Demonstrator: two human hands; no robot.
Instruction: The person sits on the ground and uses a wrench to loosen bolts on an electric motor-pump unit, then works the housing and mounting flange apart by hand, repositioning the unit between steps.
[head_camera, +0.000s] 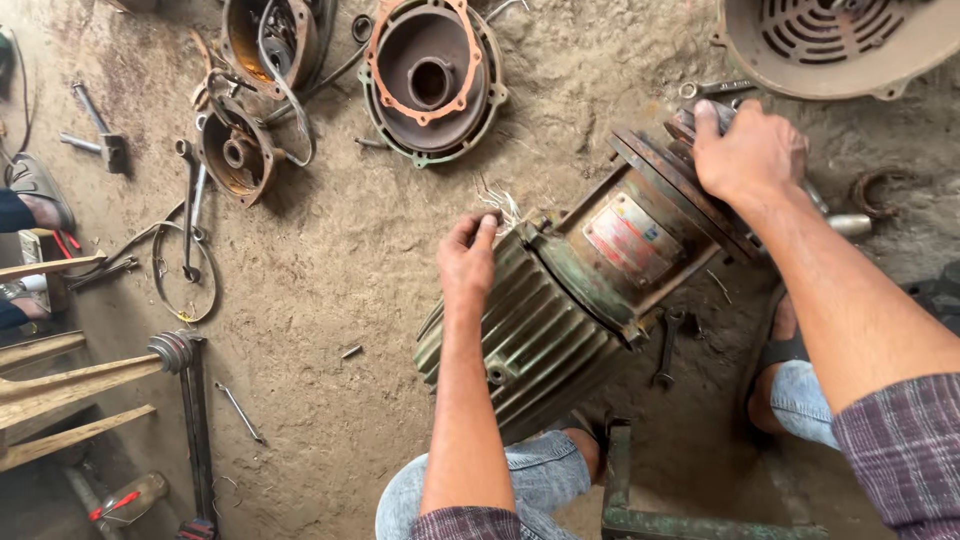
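So you had that big finned green cast-metal electric motor (560, 310) lying on its side on the dirt floor (340, 260), right between your knees. Your left hand (468, 262) sat on top of the ribbed housing, fingers (484, 232) curled and pinching at the thin loose wires (497, 203) sticking out near the joint. Your right hand (748, 152) was clamped over the rusty round end flange (680, 185), fingers closed on its rim. Further up the floor lay 1 round end cover with an orange gasket (432, 75), and a spanner (665, 350) lay just beside the motor.
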